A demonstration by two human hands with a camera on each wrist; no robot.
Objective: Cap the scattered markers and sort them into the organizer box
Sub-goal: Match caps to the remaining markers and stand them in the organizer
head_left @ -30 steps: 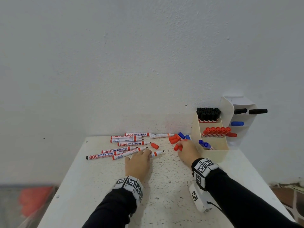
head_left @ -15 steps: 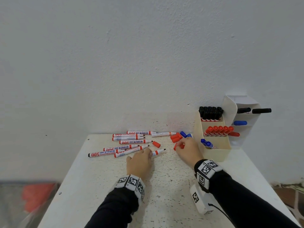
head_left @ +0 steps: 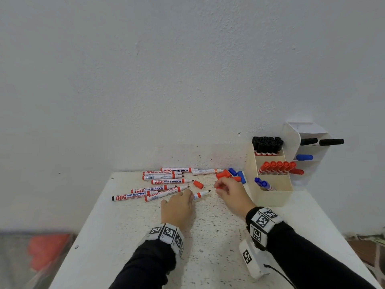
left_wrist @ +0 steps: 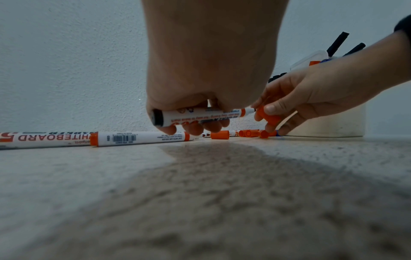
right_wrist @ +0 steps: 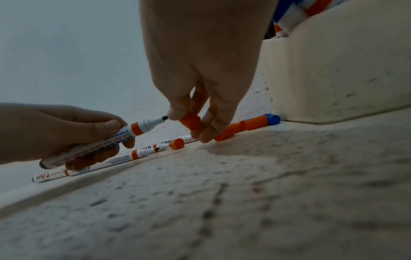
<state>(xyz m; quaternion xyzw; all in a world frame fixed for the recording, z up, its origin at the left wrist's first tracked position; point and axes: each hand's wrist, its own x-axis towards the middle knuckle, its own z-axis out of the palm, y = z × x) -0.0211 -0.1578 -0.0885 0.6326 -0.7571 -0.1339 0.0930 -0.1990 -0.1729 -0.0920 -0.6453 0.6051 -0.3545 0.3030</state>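
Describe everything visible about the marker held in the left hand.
The marker is a slim white whiteboard pen, plastic by its look, with printed lettering, an orange band near the nib end and a black end plug. It is uncapped: the dark nib is bare. The left hand grips its barrel with curled fingers, holding it clear of the table, roughly level, nib slightly raised toward the right hand. That hand pinches an orange cap right at the nib, not yet pushed on.

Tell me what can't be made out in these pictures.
- Left hand fingers: head view, hidden under its back.
- Held marker print: left wrist view, too blurred to read.
- Organizer contents: right wrist view, cut off by the top edge.
- Red shape beside the table: head view, blurred.
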